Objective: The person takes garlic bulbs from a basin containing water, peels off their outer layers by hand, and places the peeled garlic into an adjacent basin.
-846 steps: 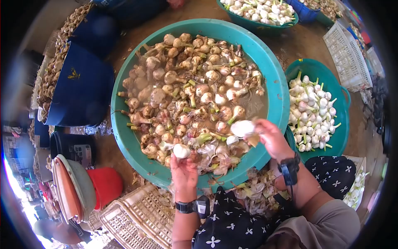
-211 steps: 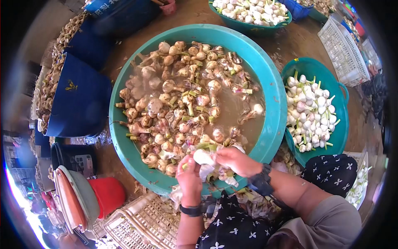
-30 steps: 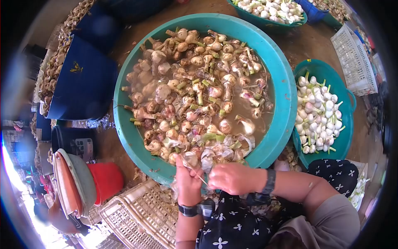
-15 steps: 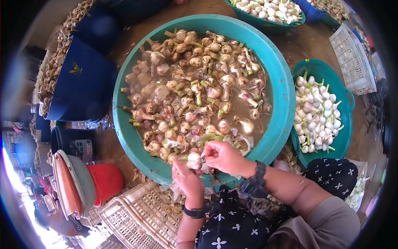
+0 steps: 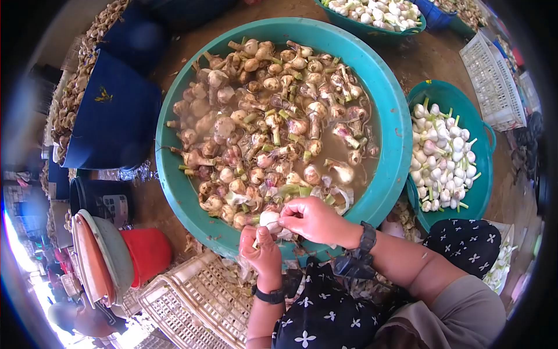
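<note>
A whitish garlic bulb (image 5: 269, 219) is between my two hands, over the near rim of a large teal tub (image 5: 401, 139). My left hand (image 5: 263, 253) is closed around its lower side, with the thumb up against the bulb. From the right, my right hand (image 5: 319, 221) pinches at the bulb's edge; whether it grips the bulb itself or loose skin is hard to see. Many brown, muddy garlic bulbs (image 5: 273, 122) with cut stems float in cloudy water in the tub. Loose pale skins (image 5: 340, 198) lie near my right hand.
A green basin (image 5: 485, 174) of clean white garlic stands at the right, another basin (image 5: 366, 26) at the top. White crates (image 5: 494, 81) are at the far right. Blue tubs (image 5: 113, 116), a red bucket (image 5: 148, 253) and a plastic basket (image 5: 197, 302) stand on the left.
My right hand has shifted slightly left, closer against the bulb. The left thumb now presses on the bulb. The whole view has moved a little.
</note>
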Demonstrator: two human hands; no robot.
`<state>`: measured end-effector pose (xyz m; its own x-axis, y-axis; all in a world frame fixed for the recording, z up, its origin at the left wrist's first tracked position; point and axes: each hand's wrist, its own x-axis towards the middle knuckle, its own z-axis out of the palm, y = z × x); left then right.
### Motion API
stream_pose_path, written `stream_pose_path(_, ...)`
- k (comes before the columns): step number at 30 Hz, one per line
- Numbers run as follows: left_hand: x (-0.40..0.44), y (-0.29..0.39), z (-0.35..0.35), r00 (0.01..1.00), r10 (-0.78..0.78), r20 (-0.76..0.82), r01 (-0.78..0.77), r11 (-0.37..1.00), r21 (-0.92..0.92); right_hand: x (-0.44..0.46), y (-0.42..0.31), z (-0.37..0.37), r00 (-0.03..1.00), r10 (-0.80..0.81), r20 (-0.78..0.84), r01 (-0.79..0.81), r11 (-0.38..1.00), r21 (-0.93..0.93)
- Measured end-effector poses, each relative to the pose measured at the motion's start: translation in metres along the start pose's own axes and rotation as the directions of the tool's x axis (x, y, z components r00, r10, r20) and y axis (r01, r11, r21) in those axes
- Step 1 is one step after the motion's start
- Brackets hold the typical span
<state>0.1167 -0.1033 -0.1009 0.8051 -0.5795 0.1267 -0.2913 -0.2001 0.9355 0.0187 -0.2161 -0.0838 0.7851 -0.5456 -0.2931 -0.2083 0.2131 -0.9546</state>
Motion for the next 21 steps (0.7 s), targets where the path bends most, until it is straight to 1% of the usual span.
stream_pose_path(1, 0.000, 0.000, -0.001, 0.999, 0.032, 0.029, -0.033, 0.999, 0.029, 0.000, 0.003, -0.001, 0.995, 0.079, 0.060, -0.085, 0.991, 0.100)
stream_pose_path(2, -0.001, 0.003, 0.002, 0.999, 0.030, 0.031, -0.031, 0.999, 0.030, 0.001, 0.010, -0.001, 0.995, 0.067, 0.078, -0.078, 0.986, 0.144)
stream_pose_path(3, 0.000, 0.007, 0.007, 0.988, -0.153, -0.003, 0.151, 0.979, -0.138, 0.000, 0.014, -0.002, 0.995, 0.068, 0.078, -0.079, 0.986, 0.146)
stream_pose_path(4, 0.003, 0.013, 0.010, 0.943, -0.332, -0.007, 0.314, 0.899, -0.304, -0.001, 0.018, -0.004, 0.997, 0.053, 0.059, -0.053, 0.999, -0.010)
stream_pose_path(5, 0.007, 0.018, 0.011, 0.944, -0.329, -0.009, 0.311, 0.901, -0.302, -0.002, 0.022, -0.005, 0.998, 0.034, 0.044, -0.026, 0.986, -0.167)
stream_pose_path(6, 0.013, 0.022, 0.011, 0.811, -0.584, 0.042, 0.512, 0.672, -0.536, -0.003, 0.032, -0.010, 0.998, 0.029, 0.049, -0.021, 0.986, -0.165)
stream_pose_path(7, 0.018, 0.024, 0.011, 0.620, -0.767, 0.162, 0.612, 0.344, -0.712, -0.006, 0.047, -0.017, 0.999, -0.022, -0.025, 0.009, 0.904, -0.427)
stream_pose_path(8, 0.023, 0.021, 0.009, 0.579, -0.787, 0.214, 0.647, 0.284, -0.707, -0.007, 0.052, -0.019, 0.992, -0.090, -0.083, 0.014, 0.754, -0.656)
stream_pose_path(9, 0.024, 0.012, 0.005, 0.578, -0.788, 0.210, 0.645, 0.284, -0.709, -0.007, 0.055, -0.017, 0.993, -0.090, -0.078, 0.017, 0.755, -0.656)
stream_pose_path(10, 0.024, 0.002, 0.002, 0.565, -0.772, 0.291, 0.674, 0.228, -0.703, -0.010, 0.053, -0.016, 0.941, -0.309, -0.141, 0.121, 0.694, -0.710)
stream_pose_path(11, 0.020, -0.004, 0.000, 0.545, -0.751, 0.373, 0.706, 0.171, -0.687, -0.013, 0.050, -0.015, 0.839, -0.511, -0.189, 0.199, 0.611, -0.767)
stream_pose_path(12, 0.017, -0.002, -0.001, 0.541, -0.751, 0.379, 0.712, 0.169, -0.682, -0.013, 0.041, -0.013, 0.854, -0.508, -0.113, 0.287, 0.640, -0.713)
stream_pose_path(13, 0.013, 0.003, -0.002, 0.570, -0.690, 0.446, 0.749, 0.213, -0.628, -0.009, 0.038, -0.007, 0.852, -0.508, -0.122, 0.278, 0.638, -0.718)
stream_pose_path(14, 0.011, 0.007, 0.000, 0.589, -0.621, 0.517, 0.777, 0.260, -0.573, -0.005, 0.035, -0.001, 0.981, -0.143, -0.131, 0.122, 0.979, -0.161)
stream_pose_path(15, 0.009, 0.007, 0.005, 0.589, -0.609, 0.530, 0.779, 0.256, -0.572, -0.002, 0.035, -0.001, 0.982, 0.165, 0.088, -0.187, 0.886, 0.425)
stream_pose_path(16, 0.008, 0.008, 0.009, 0.719, -0.555, 0.418, 0.675, 0.415, -0.609, 0.005, 0.040, -0.009, 0.919, 0.320, 0.231, -0.391, 0.658, 0.644)
stream_pose_path(17, 0.006, 0.007, 0.010, 0.828, -0.476, 0.296, 0.545, 0.561, -0.623, 0.010, 0.060, -0.024, 0.929, 0.022, 0.368, -0.350, 0.369, 0.861)
stream_pose_path(18, 0.008, 0.005, 0.004, 0.873, -0.382, 0.303, 0.480, 0.565, -0.671, 0.004, 0.033, -0.043, 0.866, -0.295, 0.404, -0.316, 0.304, 0.899)
stream_pose_path(19, 0.014, 0.004, 0.004, 0.874, -0.382, 0.301, 0.478, 0.561, -0.676, -0.003, 0.003, -0.064, 0.719, -0.577, 0.388, -0.315, 0.227, 0.922)
stream_pose_path(20, 0.015, 0.004, 0.002, 0.864, -0.453, 0.219, 0.481, 0.616, -0.624, -0.005, -0.003, -0.081, 0.874, -0.410, 0.262, -0.091, 0.392, 0.916)
stream_pose_path(21, 0.014, 0.004, -0.002, 0.846, -0.515, 0.138, 0.496, 0.665, -0.558, -0.005, -0.005, -0.094, 0.964, -0.259, 0.064, 0.099, 0.571, 0.815)
